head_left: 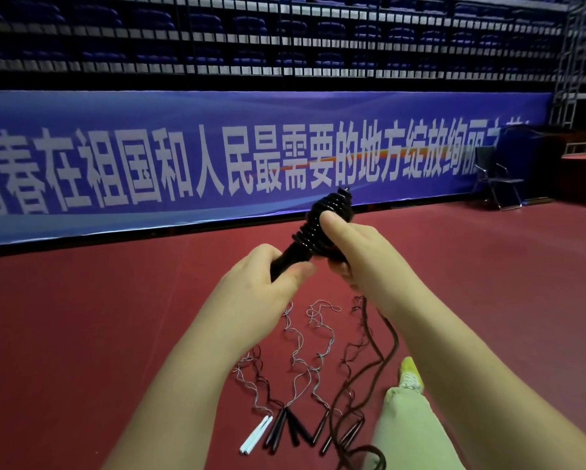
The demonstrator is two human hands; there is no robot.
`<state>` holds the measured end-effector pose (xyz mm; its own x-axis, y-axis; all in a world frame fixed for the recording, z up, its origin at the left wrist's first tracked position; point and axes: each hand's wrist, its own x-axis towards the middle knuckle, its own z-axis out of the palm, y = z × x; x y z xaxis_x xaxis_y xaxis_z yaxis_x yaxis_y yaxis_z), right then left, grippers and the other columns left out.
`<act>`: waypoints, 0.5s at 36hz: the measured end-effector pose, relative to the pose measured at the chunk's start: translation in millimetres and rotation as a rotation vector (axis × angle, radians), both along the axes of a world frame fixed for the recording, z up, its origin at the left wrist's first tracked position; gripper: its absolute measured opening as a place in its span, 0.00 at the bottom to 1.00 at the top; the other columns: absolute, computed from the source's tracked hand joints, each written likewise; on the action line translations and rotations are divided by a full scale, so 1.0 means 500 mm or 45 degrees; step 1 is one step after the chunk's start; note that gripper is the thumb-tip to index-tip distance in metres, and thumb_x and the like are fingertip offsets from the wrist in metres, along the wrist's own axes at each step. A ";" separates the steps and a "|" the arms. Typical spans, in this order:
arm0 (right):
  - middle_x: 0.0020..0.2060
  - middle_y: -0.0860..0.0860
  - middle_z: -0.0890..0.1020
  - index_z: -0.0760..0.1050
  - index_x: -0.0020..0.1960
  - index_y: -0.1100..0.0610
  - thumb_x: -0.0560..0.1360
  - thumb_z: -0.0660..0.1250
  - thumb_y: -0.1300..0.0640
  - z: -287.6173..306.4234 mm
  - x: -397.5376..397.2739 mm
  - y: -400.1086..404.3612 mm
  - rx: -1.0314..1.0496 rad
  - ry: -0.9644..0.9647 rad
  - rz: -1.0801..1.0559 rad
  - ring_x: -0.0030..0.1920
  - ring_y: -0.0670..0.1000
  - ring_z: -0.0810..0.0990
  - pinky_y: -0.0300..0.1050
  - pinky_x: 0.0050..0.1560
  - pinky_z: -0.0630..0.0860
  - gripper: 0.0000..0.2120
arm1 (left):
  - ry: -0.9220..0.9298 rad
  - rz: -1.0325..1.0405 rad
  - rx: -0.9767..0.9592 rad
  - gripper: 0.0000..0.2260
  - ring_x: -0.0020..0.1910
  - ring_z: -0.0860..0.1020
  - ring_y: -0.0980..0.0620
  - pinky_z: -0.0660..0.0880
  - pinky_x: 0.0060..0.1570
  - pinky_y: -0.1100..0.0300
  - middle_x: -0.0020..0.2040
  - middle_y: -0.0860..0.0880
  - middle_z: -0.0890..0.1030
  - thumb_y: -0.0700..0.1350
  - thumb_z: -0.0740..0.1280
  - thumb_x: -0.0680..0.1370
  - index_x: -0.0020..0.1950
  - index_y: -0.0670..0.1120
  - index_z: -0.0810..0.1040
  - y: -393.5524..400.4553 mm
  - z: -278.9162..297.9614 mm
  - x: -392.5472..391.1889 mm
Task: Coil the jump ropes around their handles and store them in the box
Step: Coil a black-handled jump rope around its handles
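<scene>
I hold a black jump rope handle pair (295, 252) up in front of me, with black rope wound in thick coils (332, 208) around its upper part. My left hand (271, 279) grips the bare lower end of the handles. My right hand (356, 252) holds the coiled part, thumb pressed on the windings. The loose rest of that dark rope (383, 347) hangs from under my right hand down to the floor. Several other jump ropes lie uncoiled on the red floor below: a white-handled one (256, 435) and black-handled ones (295, 429). No box is in view.
The floor is red sports flooring (81, 334). A long blue banner (217, 157) runs along the far wall under dark stands. A folding chair (498, 178) stands at the far right. My trouser leg (407, 429) and yellow-green shoe (410, 371) are at the lower right.
</scene>
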<state>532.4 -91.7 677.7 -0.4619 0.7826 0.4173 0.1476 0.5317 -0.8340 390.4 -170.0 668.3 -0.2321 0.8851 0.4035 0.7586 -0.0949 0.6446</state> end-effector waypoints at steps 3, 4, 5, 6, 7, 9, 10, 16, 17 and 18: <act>0.22 0.42 0.68 0.70 0.32 0.49 0.70 0.58 0.38 -0.010 0.004 -0.002 -0.006 0.086 0.079 0.23 0.41 0.62 0.42 0.31 0.59 0.17 | -0.170 -0.159 -0.097 0.14 0.35 0.76 0.54 0.73 0.40 0.51 0.37 0.52 0.80 0.62 0.66 0.71 0.43 0.53 0.74 0.001 -0.002 -0.011; 0.22 0.42 0.68 0.70 0.32 0.49 0.68 0.59 0.38 -0.012 0.004 -0.002 -0.016 0.101 0.119 0.23 0.40 0.63 0.42 0.32 0.59 0.16 | -0.228 -0.240 -0.135 0.15 0.36 0.77 0.52 0.76 0.45 0.47 0.36 0.52 0.81 0.63 0.68 0.68 0.42 0.52 0.75 0.002 -0.002 -0.015; 0.23 0.42 0.68 0.70 0.33 0.50 0.67 0.59 0.38 -0.013 0.003 -0.001 -0.032 0.120 0.162 0.23 0.40 0.63 0.41 0.33 0.59 0.15 | -0.288 -0.318 -0.175 0.15 0.37 0.79 0.51 0.76 0.50 0.44 0.35 0.51 0.82 0.62 0.71 0.67 0.42 0.51 0.76 0.001 -0.002 -0.017; 0.23 0.42 0.69 0.70 0.33 0.50 0.65 0.60 0.37 -0.014 0.002 0.001 -0.053 0.138 0.199 0.24 0.41 0.64 0.42 0.33 0.59 0.16 | -0.358 -0.408 -0.217 0.15 0.39 0.81 0.49 0.76 0.53 0.42 0.35 0.50 0.83 0.58 0.72 0.68 0.43 0.49 0.77 -0.002 -0.002 -0.018; 0.23 0.42 0.69 0.71 0.34 0.49 0.62 0.60 0.36 -0.014 0.001 0.002 -0.092 0.158 0.230 0.25 0.42 0.64 0.42 0.34 0.59 0.16 | -0.444 -0.504 -0.269 0.14 0.40 0.82 0.48 0.77 0.55 0.41 0.36 0.49 0.83 0.54 0.73 0.68 0.45 0.46 0.77 -0.005 -0.002 -0.019; 0.25 0.43 0.70 0.70 0.39 0.53 0.59 0.59 0.34 -0.012 0.000 0.008 -0.163 0.194 0.290 0.27 0.43 0.65 0.43 0.35 0.60 0.23 | -0.603 -0.705 -0.370 0.18 0.42 0.83 0.47 0.78 0.54 0.45 0.39 0.47 0.83 0.54 0.72 0.67 0.48 0.43 0.78 -0.006 -0.007 -0.025; 0.27 0.45 0.70 0.69 0.42 0.54 0.59 0.59 0.34 -0.011 0.001 0.011 -0.173 0.215 0.329 0.27 0.44 0.65 0.42 0.35 0.61 0.25 | -0.693 -0.809 -0.407 0.20 0.42 0.83 0.46 0.78 0.51 0.47 0.40 0.47 0.83 0.56 0.70 0.67 0.49 0.43 0.80 -0.006 -0.011 -0.029; 0.30 0.47 0.72 0.74 0.38 0.49 0.62 0.59 0.38 0.002 0.019 0.005 -0.192 0.209 0.607 0.29 0.45 0.65 0.38 0.31 0.64 0.16 | -1.355 -1.159 -0.581 0.31 0.23 0.68 0.54 0.69 0.28 0.62 0.28 0.49 0.74 0.68 0.55 0.74 0.42 0.42 0.82 -0.003 -0.025 -0.024; 0.30 0.47 0.72 0.75 0.38 0.49 0.64 0.58 0.38 0.005 0.025 0.004 -0.201 0.166 0.649 0.29 0.45 0.66 0.37 0.31 0.65 0.16 | -1.353 -1.114 -0.578 0.31 0.23 0.64 0.54 0.66 0.27 0.62 0.27 0.49 0.71 0.67 0.52 0.74 0.38 0.43 0.81 -0.003 -0.024 -0.019; 0.30 0.47 0.73 0.74 0.40 0.51 0.67 0.58 0.39 0.008 0.030 0.004 -0.213 0.122 0.676 0.29 0.45 0.66 0.37 0.31 0.65 0.16 | -1.341 -1.063 -0.567 0.30 0.23 0.62 0.54 0.65 0.26 0.62 0.26 0.49 0.70 0.66 0.51 0.73 0.36 0.44 0.79 -0.004 -0.021 -0.013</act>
<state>547.2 -89.6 681.7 -0.7767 0.5118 0.3670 -0.1847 0.3721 -0.9096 383.7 -172.1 657.7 0.4027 0.9149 0.0271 -0.2662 0.0887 0.9598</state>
